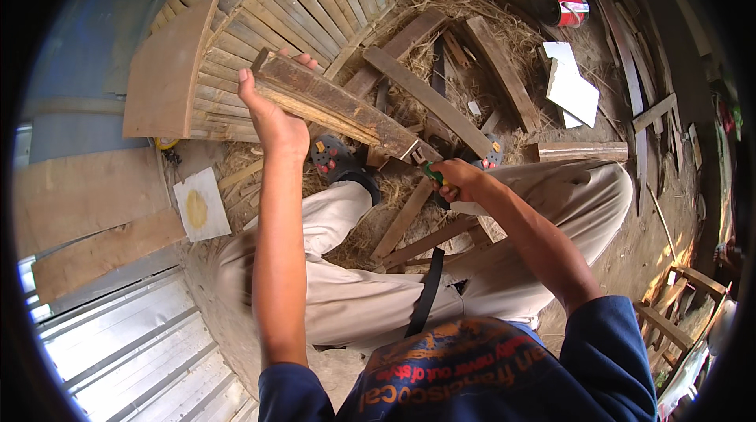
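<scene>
Landmark: slatted wooden platform (303, 9), ahead of the seated person. Ground around it dirt, strewn with straw (465, 9).

Timber length (339, 99): in both hands' reach, slanting from before the platform's near edge toward the person and rightward. Dark brown upper face, paler wood along its left side. Cannot tell whether it touches the platform.

Left hand (282, 127): at the timber's far end, just this side of the platform. Fingers part-curled about the wood from below, thumb up on the left, fingertips showing on the other side; has hold of the timber.

Right hand (463, 178): nearer the person and right of the platform. Fingers closed round the green-and-yellow handle of a hand tool (430, 171); its metal head is at the timber's near end. Kind of tool unclear, partly hidden by the grip.

Right of the platform: loose plank (433, 103), thicker beam (502, 75), both on the ground; beyond these, white broken panels (573, 95) and a red can (568, 6).

Left end of the platform: brown board (167, 79), tilted up against it. On this side of that, a white sheet (202, 205) with a yellow oval patch.
</scene>
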Tool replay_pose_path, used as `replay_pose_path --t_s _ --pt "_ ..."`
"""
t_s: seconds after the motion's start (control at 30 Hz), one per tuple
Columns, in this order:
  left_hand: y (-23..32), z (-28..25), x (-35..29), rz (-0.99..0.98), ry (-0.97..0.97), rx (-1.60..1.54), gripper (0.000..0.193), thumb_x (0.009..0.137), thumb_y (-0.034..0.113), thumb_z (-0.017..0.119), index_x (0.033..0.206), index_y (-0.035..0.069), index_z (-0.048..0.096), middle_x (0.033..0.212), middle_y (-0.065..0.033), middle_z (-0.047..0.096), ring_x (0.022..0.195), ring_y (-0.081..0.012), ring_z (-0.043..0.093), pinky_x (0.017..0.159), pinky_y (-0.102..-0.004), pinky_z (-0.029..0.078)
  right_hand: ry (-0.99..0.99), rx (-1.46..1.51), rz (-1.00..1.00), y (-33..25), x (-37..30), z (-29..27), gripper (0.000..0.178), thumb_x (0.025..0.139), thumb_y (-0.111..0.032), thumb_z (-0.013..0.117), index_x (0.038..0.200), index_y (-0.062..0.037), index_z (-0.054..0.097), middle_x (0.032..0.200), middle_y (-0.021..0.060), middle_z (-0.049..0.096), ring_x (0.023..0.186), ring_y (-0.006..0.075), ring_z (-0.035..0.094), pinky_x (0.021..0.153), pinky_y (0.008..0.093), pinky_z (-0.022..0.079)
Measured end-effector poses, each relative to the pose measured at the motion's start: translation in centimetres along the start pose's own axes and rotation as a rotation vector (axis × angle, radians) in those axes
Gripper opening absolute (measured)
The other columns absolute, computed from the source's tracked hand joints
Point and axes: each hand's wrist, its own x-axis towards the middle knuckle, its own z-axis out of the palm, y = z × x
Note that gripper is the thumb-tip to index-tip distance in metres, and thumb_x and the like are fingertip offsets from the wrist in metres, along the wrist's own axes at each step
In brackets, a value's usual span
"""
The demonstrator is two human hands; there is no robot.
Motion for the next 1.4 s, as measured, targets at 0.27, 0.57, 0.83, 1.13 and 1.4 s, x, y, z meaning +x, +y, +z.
replay_pose_path --t_s 0.27,0.57,0.83,1.13,1.4 --pt "-0.2 2.5 -1.3 0.027 -0.033 0.086 0.074 0.099 0.066 0.032 0.127 0.001 0.054 0.108 -0.0194 0.068 0.105 -0.0306 0.063 0.099 -0.0422 0.045 0.060 -0.205 -0.096 0.1 -0.9 0.7 0.034 0.101 -0.026 0.051 0.078 -0.0017 0.051 0.065 0.0075 0.047 0.048 0.0132 0.040 0.040 0.0308 0.028" --pt "-0.4 3.6 -2.2 0.055 -0.024 0.107 0.076 0.100 0.066 0.031 0.127 -0.002 0.054 0.108 -0.0210 0.067 0.104 -0.0315 0.063 0.099 -0.0426 0.045 0.208 -0.560 -0.266 0.4 -4.1 2.6 0.046 0.102 -0.036 0.051 0.084 0.0058 0.056 0.066 0.0093 0.055 0.050 0.0181 0.053 0.042 0.0342 0.041" --pt "-0.5 3.5 -3.1 0.050 -0.044 0.094 0.078 0.099 0.067 0.030 0.126 -0.002 0.053 0.107 -0.0214 0.066 0.105 -0.0330 0.063 0.100 -0.0438 0.046 0.058 -0.483 -0.160 -0.1 -4.6 2.0 0.033 0.100 -0.027 0.058 0.096 0.0062 0.060 0.079 0.0121 0.063 0.058 0.0212 0.062 0.050 0.0366 0.051" --pt "-0.9 2.9 -3.9 0.107 0.116 0.053 0.075 0.099 0.066 0.029 0.113 -0.003 0.057 0.092 -0.0216 0.069 0.090 -0.0301 0.067 0.086 -0.0402 0.051 0.298 -0.678 -0.324 2.2 -1.2 2.7 0.029 0.085 -0.019 0.070 0.100 0.0043 0.065 0.078 0.0169 0.068 0.067 0.0294 0.067 0.063 0.0410 0.054" --pt "-1.5 1.0 -1.6 0.172 0.076 0.177 0.081 0.100 0.070 0.029 0.130 -0.002 0.049 0.109 -0.0213 0.065 0.101 -0.0319 0.064 0.095 -0.0469 0.050 0.308 -1.047 -0.753 5.4 3.1 -1.7 0.048 0.082 -0.026 0.068 0.113 0.0078 0.054 0.091 0.0288 0.068 0.086 0.0449 0.068 0.074 0.0518 0.052"
